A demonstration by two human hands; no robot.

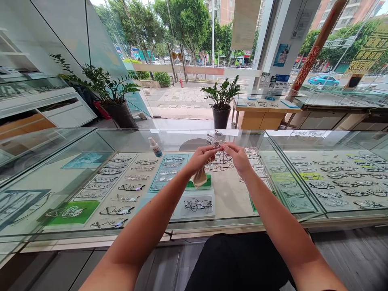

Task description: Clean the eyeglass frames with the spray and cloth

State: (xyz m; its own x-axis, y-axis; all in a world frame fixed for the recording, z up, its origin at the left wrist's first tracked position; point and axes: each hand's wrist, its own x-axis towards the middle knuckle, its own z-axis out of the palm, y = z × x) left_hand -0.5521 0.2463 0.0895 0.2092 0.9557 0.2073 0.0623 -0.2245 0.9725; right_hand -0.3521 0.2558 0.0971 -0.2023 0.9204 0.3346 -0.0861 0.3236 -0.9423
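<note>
Both of my hands meet above the glass display counter (139, 141). My left hand (202, 157) is closed, and a beige cloth (199, 178) hangs down from beneath it. My right hand (237, 157) pinches a thin-framed pair of eyeglasses (216, 140) close to the left fingertips. Parts of this frame are hard to separate from the other frames behind and below it. On the glass to the left of my hands stands a small spray bottle (155, 146) with a white top and bluish contents.
Under the glass lie rows of eyeglasses (197, 205), some on green or blue trays. More frames fill the adjoining case (342, 178) on the right. Potted plants (220, 115) stand beyond the counter, before glass doors (178, 60). A wooden display table (266, 115) stands farther back.
</note>
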